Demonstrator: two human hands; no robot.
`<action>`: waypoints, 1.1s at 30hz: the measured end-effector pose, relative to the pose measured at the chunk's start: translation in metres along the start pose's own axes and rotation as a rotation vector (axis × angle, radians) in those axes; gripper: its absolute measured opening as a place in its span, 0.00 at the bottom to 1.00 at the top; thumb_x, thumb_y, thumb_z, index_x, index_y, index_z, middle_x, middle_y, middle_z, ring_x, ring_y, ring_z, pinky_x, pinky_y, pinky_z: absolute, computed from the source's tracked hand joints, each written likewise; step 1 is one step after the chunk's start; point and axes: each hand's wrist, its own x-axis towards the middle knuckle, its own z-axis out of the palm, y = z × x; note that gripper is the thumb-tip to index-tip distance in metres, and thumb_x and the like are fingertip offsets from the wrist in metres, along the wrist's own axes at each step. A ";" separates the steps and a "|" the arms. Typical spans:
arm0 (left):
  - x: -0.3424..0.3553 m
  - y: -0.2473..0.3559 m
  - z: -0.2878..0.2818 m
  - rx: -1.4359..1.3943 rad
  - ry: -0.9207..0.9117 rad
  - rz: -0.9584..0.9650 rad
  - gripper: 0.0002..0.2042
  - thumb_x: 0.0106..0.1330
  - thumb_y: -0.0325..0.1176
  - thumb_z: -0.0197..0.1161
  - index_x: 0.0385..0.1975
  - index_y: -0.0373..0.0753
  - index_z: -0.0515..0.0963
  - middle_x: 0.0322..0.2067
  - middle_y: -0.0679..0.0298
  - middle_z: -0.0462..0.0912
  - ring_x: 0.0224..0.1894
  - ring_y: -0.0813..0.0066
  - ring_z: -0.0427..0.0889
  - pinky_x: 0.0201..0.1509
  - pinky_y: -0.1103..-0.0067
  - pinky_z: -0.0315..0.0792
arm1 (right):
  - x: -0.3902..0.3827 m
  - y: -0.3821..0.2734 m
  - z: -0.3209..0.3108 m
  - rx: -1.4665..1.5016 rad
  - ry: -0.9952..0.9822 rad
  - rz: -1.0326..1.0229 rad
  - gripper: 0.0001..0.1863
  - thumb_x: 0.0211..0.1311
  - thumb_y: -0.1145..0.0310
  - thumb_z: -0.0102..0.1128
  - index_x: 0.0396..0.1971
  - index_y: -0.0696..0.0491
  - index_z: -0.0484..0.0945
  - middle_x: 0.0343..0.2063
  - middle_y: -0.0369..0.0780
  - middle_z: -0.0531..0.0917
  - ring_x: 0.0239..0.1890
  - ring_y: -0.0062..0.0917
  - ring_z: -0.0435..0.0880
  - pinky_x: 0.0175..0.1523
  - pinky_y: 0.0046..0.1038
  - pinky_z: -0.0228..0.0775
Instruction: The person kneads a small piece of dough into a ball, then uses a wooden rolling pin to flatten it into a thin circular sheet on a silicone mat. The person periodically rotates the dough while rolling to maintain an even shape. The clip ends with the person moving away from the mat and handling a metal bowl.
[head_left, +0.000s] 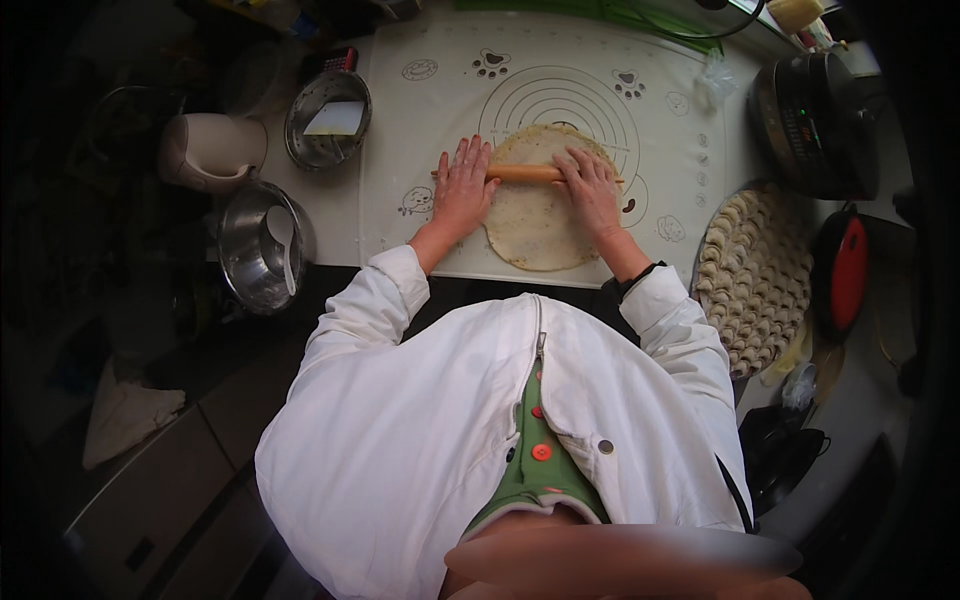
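Observation:
A thin, speckled sheet of dough (540, 235), roughly round, is spread on a white printed pastry mat (410, 110). Across its upper part lies a slim wooden rolling pin (525, 173). My left hand (463, 185) rests on the pin's left end beside the dough, its fingers stretched out flat past it. On the right end lies my right hand (592, 188), palm down over the dough, fingers extended and slightly apart. Both hands press on the pin from above rather than wrapping round it.
Two metal bowls stand at the left, one holding a white spoon (284, 245), the other a white scraper-like piece (335, 119). A pale jug (212, 150) is beside them. At right are a tray of folded dumplings (755, 280), a dark appliance (815, 125) and a red oval lid-like item (848, 270).

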 end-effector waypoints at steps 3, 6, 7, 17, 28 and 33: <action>0.016 -0.005 0.011 0.121 0.154 0.036 0.30 0.70 0.43 0.51 0.70 0.38 0.55 0.71 0.52 0.53 0.73 0.54 0.49 0.73 0.51 0.39 | 0.016 0.009 0.020 -0.092 0.043 0.073 0.39 0.61 0.48 0.57 0.69 0.46 0.57 0.70 0.42 0.59 0.73 0.35 0.51 0.72 0.48 0.42; 0.061 -0.015 0.021 0.153 0.287 0.003 0.33 0.69 0.46 0.52 0.70 0.38 0.54 0.71 0.53 0.52 0.74 0.56 0.48 0.73 0.52 0.36 | 0.050 0.029 0.035 -0.099 0.113 0.079 0.43 0.65 0.42 0.49 0.73 0.47 0.48 0.72 0.42 0.52 0.75 0.36 0.43 0.74 0.52 0.33; 0.075 -0.018 0.023 0.164 0.311 -0.011 0.32 0.69 0.47 0.52 0.69 0.38 0.55 0.71 0.52 0.53 0.74 0.56 0.48 0.73 0.52 0.37 | 0.061 0.034 0.038 -0.108 0.104 0.103 0.42 0.66 0.42 0.47 0.72 0.48 0.49 0.72 0.43 0.52 0.75 0.36 0.44 0.73 0.53 0.33; 0.144 -0.042 0.044 0.152 0.531 -0.158 0.28 0.72 0.51 0.45 0.65 0.38 0.65 0.68 0.47 0.58 0.72 0.52 0.53 0.72 0.51 0.39 | 0.102 0.056 0.020 0.098 0.047 -0.116 0.27 0.63 0.47 0.55 0.57 0.47 0.73 0.56 0.40 0.75 0.66 0.35 0.64 0.71 0.43 0.47; 0.100 0.012 -0.007 0.048 0.165 0.236 0.25 0.73 0.44 0.46 0.65 0.38 0.65 0.67 0.53 0.62 0.70 0.60 0.60 0.72 0.55 0.45 | -0.003 0.022 -0.039 0.100 0.121 0.151 0.18 0.52 0.61 0.68 0.44 0.47 0.79 0.35 0.36 0.78 0.44 0.31 0.76 0.51 0.34 0.67; 0.053 0.061 0.023 0.011 0.008 0.452 0.29 0.70 0.42 0.50 0.69 0.39 0.56 0.71 0.54 0.54 0.73 0.60 0.53 0.73 0.55 0.43 | -0.094 0.018 -0.022 -0.070 0.175 0.343 0.29 0.55 0.59 0.66 0.58 0.47 0.72 0.49 0.38 0.76 0.53 0.34 0.72 0.57 0.39 0.62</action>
